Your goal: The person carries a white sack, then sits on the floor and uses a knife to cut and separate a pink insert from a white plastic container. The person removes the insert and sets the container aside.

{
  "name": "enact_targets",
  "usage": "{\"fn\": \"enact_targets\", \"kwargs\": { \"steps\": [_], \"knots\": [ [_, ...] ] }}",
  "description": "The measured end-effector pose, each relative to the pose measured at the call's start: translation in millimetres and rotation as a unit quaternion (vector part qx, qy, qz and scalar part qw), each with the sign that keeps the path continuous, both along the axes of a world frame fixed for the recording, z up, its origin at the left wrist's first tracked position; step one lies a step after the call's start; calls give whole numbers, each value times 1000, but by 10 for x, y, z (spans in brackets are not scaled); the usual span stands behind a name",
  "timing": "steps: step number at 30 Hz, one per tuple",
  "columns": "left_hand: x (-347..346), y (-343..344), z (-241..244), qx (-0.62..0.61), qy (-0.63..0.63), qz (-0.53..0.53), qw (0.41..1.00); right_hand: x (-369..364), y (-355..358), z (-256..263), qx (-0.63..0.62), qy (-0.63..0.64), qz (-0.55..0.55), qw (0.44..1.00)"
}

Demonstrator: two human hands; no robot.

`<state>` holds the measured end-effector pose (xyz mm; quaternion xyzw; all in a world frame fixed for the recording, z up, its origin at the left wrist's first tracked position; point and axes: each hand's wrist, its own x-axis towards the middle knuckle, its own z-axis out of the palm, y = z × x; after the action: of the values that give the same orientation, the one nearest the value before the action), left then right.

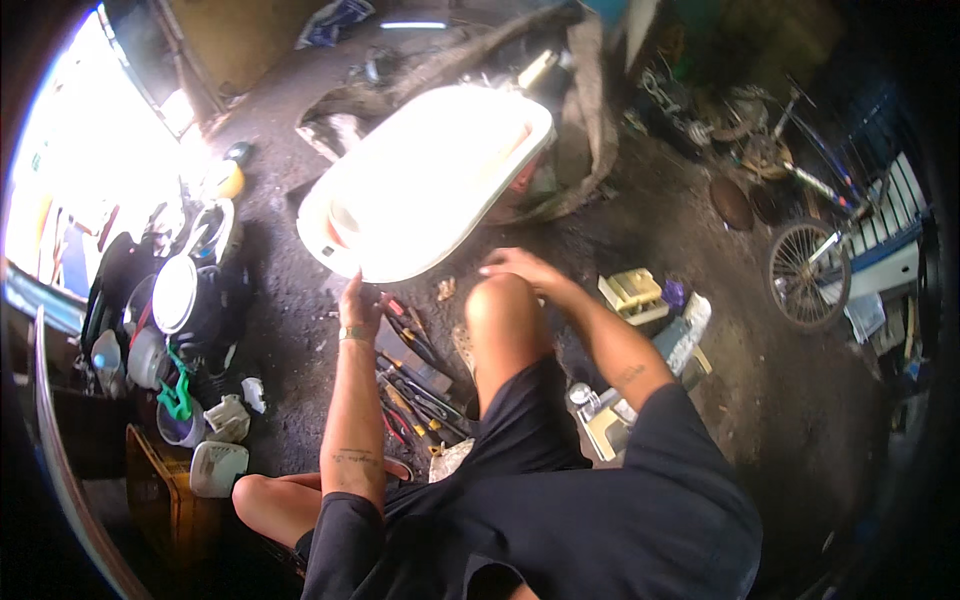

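A large white plastic tub [420, 180], shaped like a baby bath, lies tilted before me, its inside washed out by bright light. My left hand [358, 301] is at its near rim, with the thumb over the edge and the other fingers mostly hidden. Just beyond my raised knee, my right hand [523, 270] is slightly blurred, its fingers spread and holding nothing. It is apart from the tub. Between my legs and left arm, pliers and other hand tools [420, 401] lie in a pile on the dirt floor [289, 382].
A coarse sack [592, 112] lies behind the tub. On the right are a cream plastic part [634, 294] and a bicycle wheel [808, 275]. Scrap to the left includes a round white-faced object [175, 294], a green plastic piece [177, 390] and a yellow crate [161, 480].
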<state>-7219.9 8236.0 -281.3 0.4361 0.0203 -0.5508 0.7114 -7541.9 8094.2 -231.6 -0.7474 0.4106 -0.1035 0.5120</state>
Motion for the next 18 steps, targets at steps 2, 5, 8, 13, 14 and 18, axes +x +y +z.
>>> {"fn": "enact_targets", "kwargs": {
  "steps": [2,5,8,13,14,18],
  "knots": [
    [60,113,-68,-60,36,60,996,-275,-290,-18,-4,-16,8,1000],
    [172,314,-117,-62,31,86,994,-768,-352,861,42,-61,-126,989],
    [-137,692,-51,-14,17,92,996,-1284,-502,1266,-77,-90,-237,964],
    [-310,1603,-904,-76,137,154,976,-849,-156,1565,-101,-181,-225,952],
    [-370,1689,-908,-45,143,170,974,-684,-23,1525,-93,-192,-230,949],
    [-123,1774,-721,-54,141,149,977,15,349,682,111,-280,-470,829]
  ]
}}
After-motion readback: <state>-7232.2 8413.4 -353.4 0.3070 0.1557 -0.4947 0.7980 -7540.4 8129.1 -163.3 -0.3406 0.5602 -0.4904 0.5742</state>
